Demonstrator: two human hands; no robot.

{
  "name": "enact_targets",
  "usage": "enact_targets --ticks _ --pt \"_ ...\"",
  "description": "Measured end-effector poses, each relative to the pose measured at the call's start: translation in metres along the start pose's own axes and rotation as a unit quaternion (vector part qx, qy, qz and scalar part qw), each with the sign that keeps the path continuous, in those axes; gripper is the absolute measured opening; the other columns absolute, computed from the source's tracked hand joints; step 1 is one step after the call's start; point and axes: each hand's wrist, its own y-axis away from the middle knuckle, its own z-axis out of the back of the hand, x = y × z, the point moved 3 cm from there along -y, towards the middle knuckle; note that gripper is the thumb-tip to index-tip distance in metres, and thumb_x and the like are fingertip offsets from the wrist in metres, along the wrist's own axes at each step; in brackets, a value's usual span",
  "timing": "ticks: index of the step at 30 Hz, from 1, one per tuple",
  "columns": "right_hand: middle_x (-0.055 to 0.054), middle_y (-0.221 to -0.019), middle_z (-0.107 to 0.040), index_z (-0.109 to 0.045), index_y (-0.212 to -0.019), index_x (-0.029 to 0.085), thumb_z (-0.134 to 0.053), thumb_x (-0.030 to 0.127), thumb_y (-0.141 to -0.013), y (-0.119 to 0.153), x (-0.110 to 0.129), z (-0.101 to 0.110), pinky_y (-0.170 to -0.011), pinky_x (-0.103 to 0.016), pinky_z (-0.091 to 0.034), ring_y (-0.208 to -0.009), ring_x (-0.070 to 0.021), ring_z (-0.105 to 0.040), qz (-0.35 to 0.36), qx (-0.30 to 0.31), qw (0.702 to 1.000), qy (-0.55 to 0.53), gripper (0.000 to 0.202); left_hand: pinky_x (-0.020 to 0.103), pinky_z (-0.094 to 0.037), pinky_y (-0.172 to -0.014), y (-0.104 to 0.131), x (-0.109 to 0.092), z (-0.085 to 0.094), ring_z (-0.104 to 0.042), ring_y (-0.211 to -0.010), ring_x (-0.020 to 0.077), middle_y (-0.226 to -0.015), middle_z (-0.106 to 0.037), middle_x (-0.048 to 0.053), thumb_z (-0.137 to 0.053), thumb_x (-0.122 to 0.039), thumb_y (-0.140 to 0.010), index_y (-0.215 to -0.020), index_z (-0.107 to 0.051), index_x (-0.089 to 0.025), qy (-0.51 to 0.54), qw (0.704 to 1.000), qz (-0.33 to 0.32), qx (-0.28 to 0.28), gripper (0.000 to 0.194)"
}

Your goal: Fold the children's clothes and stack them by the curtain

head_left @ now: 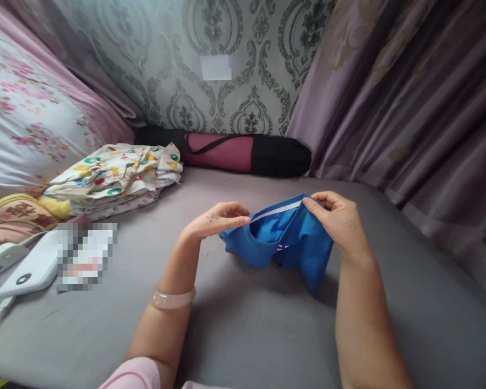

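Blue garment [263, 248], lower folds indistinct, pinched between both hands [227, 219] [335, 216], fingertips partly hidden.

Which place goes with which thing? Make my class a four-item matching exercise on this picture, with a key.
1. Blue cloth garment
2. Long black-and-maroon bag
3. Pale translucent bangle
4. White rectangular plate

A. Around the left forearm
B. Held by left hand and right hand
C. On the grey patterned wall
D. Lying on the grey sheet

Pairs: 1-B, 2-D, 3-A, 4-C
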Motion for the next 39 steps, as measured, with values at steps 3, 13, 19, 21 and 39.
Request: enact_targets --ticks 3,13,19,21,39 --pt "0.002 -0.063 -0.062 -0.067 -0.077 0.023 -0.076 0.047 -0.068 -0.003 -0.006 0.005 -0.047 -0.025 -0.039 -0.053 -0.0128 -0.053 -0.018 -0.017 1.000 -0.015 0.027 0.027 -0.048 -0.077 -0.001 0.007 0.002 -0.062 -0.092 0.0180 -0.103 -0.068 0.006 -0.073 -0.048 -0.072 -0.104 -0.065 -0.017 0.025 0.999 -0.003 0.033 0.045" --pt "0.002 -0.060 -0.062 -0.066 -0.073 0.024 -0.079 0.047 -0.063 -0.006 -0.011 0.010 -0.046 -0.025 -0.039 -0.051 -0.0129 -0.052 -0.050 -0.042 0.997 -0.034 0.028 0.024 -0.046 -0.065 -0.010 0.010 -0.008 -0.059 -0.075 0.0140 -0.084 -0.067 0.003 -0.074 -0.045 -0.071 -0.092 -0.065 -0.015 0.032 0.999 -0.030 0.027 0.038" --pt "0.002 -0.063 -0.063 -0.067 -0.074 0.024 -0.078 0.047 -0.064 -0.007 -0.015 0.013 -0.047 -0.025 -0.041 -0.053 -0.0130 -0.053 -0.055 -0.025 0.998 -0.019 0.027 0.023 -0.040 -0.061 -0.014 0.011 -0.010 -0.053 -0.067 0.0117 -0.073 -0.063 0.001 -0.067 -0.044 -0.077 -0.085 -0.068 -0.013 0.010 0.999 -0.045 -0.009 0.032" --pt "0.002 -0.064 -0.064 -0.067 -0.075 0.024 -0.079 0.048 -0.062 -0.006 -0.014 0.014 -0.046 -0.025 -0.041 -0.053 -0.0132 -0.054 -0.067 -0.008 0.998 -0.013 0.029 0.022 -0.038 -0.059 -0.014 0.011 -0.008 -0.051 -0.065 0.0111 -0.069 -0.061 0.000 -0.065 -0.044 -0.078 -0.083 -0.068 -0.013 -0.005 0.998 -0.046 -0.042 0.031" --pt "-0.008 -0.091 -0.073 -0.077 -0.084 0.033 -0.084 0.043 -0.060 0.008 0.056 0.039 -0.066 -0.038 -0.052 -0.076 -0.0222 -0.065 0.005 -0.005 0.999 0.043 0.027 0.026 -0.042 -0.076 0.016 -0.080 0.031 -0.056 -0.082 0.0146 -0.085 -0.063 0.004 -0.047 -0.025 -0.093 -0.090 -0.058 -0.017 -0.221 0.877 -0.278 -0.325 0.014"
